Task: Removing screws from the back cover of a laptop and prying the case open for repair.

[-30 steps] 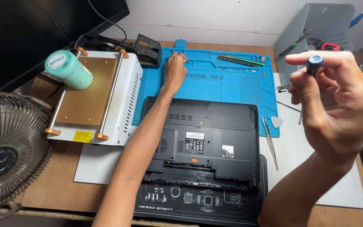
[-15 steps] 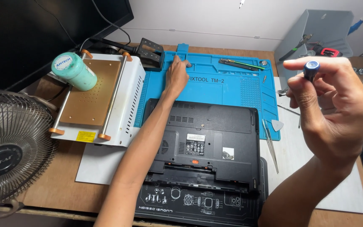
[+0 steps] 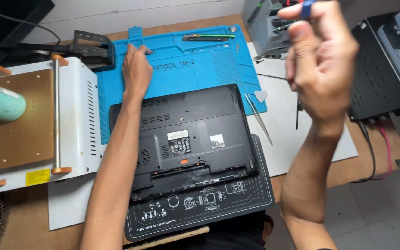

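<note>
Head view: blue-capped screwdriver [image 3: 306, 8] between fingers [image 3: 297, 32].

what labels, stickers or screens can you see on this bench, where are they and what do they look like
White rectangular label with dark print: middle of the upturned black laptop's underside.
Small silvery square sticker: just right of that label.
Yellow rectangular sticker: front edge of the white metal machine, left.
No lit screen shows.

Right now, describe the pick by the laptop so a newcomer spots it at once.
Start at the black laptop lying underside up. Past its upper right corner, beside the blue mat, lies the triangular pick. It is small, pale and flat, unlike the long thin tweezers beside it.
</note>
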